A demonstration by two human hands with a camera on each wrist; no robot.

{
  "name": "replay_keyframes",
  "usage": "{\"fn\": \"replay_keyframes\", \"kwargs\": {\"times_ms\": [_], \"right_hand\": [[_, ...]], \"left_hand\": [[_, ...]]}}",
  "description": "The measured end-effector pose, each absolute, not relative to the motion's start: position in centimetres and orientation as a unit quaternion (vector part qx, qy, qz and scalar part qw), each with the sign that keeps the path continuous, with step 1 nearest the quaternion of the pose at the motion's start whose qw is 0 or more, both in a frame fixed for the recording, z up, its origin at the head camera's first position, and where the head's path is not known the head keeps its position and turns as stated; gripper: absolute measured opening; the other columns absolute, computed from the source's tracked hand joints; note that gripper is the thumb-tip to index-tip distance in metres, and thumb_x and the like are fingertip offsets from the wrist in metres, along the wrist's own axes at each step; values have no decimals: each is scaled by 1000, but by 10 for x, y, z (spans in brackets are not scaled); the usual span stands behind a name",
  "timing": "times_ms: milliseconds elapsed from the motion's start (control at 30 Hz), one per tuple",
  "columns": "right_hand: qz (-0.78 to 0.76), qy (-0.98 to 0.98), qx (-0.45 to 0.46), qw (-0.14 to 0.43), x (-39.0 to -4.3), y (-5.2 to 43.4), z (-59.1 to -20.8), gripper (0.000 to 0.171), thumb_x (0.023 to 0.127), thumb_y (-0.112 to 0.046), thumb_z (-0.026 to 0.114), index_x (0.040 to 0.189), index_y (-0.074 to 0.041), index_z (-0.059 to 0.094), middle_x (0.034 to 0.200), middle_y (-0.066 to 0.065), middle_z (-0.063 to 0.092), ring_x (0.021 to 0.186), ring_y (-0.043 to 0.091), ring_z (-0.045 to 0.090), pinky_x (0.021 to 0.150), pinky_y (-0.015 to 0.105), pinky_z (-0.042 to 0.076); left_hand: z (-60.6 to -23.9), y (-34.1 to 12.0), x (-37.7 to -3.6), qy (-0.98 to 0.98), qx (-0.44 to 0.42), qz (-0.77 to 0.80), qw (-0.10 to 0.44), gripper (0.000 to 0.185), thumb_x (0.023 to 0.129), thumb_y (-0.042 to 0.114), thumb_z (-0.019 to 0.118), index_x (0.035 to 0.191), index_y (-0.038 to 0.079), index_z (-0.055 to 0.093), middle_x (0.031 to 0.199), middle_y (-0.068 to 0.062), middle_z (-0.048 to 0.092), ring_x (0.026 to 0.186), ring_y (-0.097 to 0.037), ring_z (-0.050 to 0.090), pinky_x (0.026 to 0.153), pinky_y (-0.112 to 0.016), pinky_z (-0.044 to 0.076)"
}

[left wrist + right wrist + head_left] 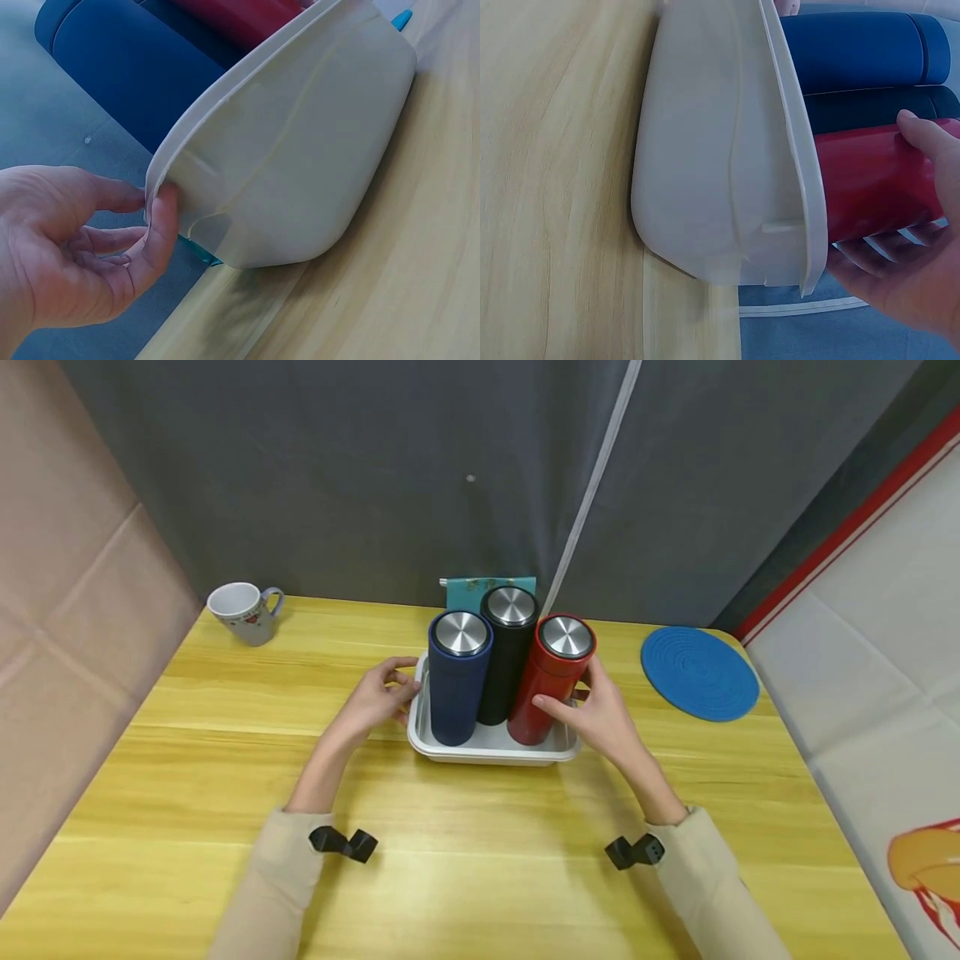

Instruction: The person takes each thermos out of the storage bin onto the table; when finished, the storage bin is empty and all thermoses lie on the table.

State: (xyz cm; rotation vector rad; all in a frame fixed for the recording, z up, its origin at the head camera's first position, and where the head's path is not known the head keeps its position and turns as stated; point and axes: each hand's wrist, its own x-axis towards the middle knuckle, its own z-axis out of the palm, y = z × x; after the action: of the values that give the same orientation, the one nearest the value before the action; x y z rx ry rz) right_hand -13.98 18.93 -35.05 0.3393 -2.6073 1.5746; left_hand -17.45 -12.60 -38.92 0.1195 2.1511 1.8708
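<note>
A white plastic bin [491,753] stands on the table with three steel-lidded thermos bottles upright in it. The blue thermos [459,685] is at the left, the black thermos [504,668] behind, and the red thermos [551,681] at the right, leaning slightly. My left hand [378,693] pinches the bin's left rim between thumb and finger, seen close in the left wrist view. On the other side, my right hand [600,714] grips the red thermos, thumb in front and fingers behind it. The thermos's base is hidden by the bin wall in the right wrist view.
A patterned mug [251,614] stands at the table's back left. Toward the back right lies a round blue mat [699,673]. A teal patterned item [463,592] shows partly behind the bottles, against the grey curtain [360,485].
</note>
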Motion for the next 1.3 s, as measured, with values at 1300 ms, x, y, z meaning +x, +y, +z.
{"fn": "replay_keyframes", "kwargs": {"times_ms": [1300], "right_hand": [[507, -851, 102, 91, -123, 188, -309, 62, 81, -12, 78, 135, -3, 48, 122, 14, 58, 105, 27, 57, 77, 22, 54]], "left_hand": [[-394, -120, -177, 729, 46, 668, 142, 43, 97, 4, 56, 138, 1, 44, 104, -18, 49, 72, -20, 59, 61, -43, 58]]}}
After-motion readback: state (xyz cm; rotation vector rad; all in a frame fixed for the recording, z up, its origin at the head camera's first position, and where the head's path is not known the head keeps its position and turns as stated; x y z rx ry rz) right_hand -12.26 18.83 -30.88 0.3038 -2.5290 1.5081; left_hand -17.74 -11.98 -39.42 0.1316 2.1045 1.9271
